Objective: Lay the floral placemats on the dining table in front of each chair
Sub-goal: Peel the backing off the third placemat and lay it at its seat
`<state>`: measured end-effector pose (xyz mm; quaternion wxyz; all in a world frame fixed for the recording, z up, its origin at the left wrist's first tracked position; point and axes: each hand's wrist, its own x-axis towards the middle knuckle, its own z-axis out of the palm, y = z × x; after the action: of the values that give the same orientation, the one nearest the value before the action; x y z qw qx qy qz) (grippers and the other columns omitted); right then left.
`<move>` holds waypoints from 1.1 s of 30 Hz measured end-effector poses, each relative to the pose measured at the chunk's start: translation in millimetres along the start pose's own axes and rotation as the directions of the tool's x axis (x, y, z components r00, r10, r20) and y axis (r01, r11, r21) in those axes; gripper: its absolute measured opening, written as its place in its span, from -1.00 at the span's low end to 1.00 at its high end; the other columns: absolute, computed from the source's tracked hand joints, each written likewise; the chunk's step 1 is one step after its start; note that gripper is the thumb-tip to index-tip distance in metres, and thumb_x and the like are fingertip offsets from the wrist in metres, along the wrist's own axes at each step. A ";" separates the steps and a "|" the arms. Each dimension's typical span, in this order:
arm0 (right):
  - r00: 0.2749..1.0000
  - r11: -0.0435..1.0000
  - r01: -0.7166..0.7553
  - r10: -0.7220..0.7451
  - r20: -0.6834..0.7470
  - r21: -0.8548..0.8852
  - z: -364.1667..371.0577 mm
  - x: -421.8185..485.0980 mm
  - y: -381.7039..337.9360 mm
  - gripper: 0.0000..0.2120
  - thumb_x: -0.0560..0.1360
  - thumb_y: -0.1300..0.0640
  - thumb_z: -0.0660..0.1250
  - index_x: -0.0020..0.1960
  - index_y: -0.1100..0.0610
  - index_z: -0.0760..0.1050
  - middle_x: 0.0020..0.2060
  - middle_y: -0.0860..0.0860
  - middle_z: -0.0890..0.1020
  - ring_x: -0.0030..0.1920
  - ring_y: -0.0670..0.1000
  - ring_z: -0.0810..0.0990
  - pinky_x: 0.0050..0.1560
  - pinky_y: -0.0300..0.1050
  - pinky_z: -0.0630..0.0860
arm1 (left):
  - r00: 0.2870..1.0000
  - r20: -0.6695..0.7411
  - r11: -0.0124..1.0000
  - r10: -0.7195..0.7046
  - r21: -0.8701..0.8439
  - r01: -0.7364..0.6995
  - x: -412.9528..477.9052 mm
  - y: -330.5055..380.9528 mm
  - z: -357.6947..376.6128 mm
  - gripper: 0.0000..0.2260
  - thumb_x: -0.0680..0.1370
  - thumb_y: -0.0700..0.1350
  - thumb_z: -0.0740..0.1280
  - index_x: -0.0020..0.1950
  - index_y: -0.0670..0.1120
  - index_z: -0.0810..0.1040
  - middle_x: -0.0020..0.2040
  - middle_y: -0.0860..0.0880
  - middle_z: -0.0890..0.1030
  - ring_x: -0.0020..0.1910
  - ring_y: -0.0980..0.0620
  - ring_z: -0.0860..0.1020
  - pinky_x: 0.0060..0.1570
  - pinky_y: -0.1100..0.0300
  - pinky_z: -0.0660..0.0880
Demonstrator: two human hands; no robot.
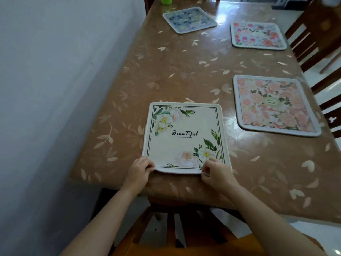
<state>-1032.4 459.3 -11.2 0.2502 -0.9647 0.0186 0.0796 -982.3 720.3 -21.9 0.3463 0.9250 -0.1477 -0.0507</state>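
The cream placemat (pixel 184 137), printed "Beautiful", lies flat on the desk (pixel 166 74) at its near end, above a wooden chair (pixel 184 242). The left hand (pixel 140 169) pinches its near left corner; the right hand (pixel 215 172) pinches its near right corner, fingers (pixel 207 168) clamped on the hem. Three other floral placemats lie apart: pink (pixel 273 104) right, multicolour (pixel 258 35) far right, blue (pixel 190 20) at the far end
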 end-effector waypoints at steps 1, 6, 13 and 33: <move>1.000 1.000 -0.009 0.009 -0.010 -0.004 2.1 -1.7 -1.2 -0.95 0.34 0.23 0.35 -0.20 0.19 0.51 -0.17 0.07 0.54 -0.15 0.06 0.48 -0.21 -0.14 0.40 | 1.000 0.006 1.000 0.006 0.010 -0.006 -0.1 -1.7 0.6 -0.91 0.40 -0.38 0.37 -0.25 -0.23 0.51 -0.24 -0.12 0.53 -0.18 -0.10 0.47 -0.13 0.15 0.37; 0.999 0.999 -0.040 0.040 -0.028 0.007 9.8 -8.0 -3.0 -0.94 0.35 0.22 0.35 -0.18 0.19 0.51 -0.16 0.09 0.55 -0.10 0.07 0.48 -0.21 -0.19 0.32 | 0.999 0.025 0.997 0.040 0.065 -0.042 -3.5 -6.0 2.7 -0.93 0.40 -0.38 0.37 -0.23 -0.25 0.51 -0.22 -0.18 0.54 -0.18 -0.14 0.46 -0.14 0.14 0.34; 0.999 0.999 0.048 -0.048 0.011 0.011 9.8 -15.3 -7.6 -0.94 0.35 0.25 0.35 -0.19 0.23 0.51 -0.16 0.14 0.55 -0.10 0.11 0.49 -0.18 -0.18 0.33 | 0.996 0.048 0.991 0.077 0.105 -0.081 -10.2 -10.2 -6.2 -0.92 0.42 -0.39 0.35 -0.23 -0.25 0.50 -0.22 -0.17 0.53 -0.19 -0.15 0.45 -0.17 0.00 0.42; 0.998 0.998 -0.061 0.061 0.020 -0.004 -0.3 -40.3 10.9 -0.97 0.37 0.25 0.34 -0.19 0.19 0.55 -0.16 0.07 0.56 -0.11 0.08 0.51 -0.18 -0.15 0.40 | 0.993 0.070 0.987 0.099 0.118 -0.107 -16.3 -6.6 -3.5 -0.88 0.34 -0.32 0.45 -0.29 -0.19 0.53 -0.28 -0.11 0.56 -0.26 -0.08 0.47 -0.24 0.14 0.37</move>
<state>-1072.9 449.5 -9.5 0.2460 -0.9633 0.0455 0.0970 -995.5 732.2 -23.7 0.2865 0.9334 -0.2093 -0.0532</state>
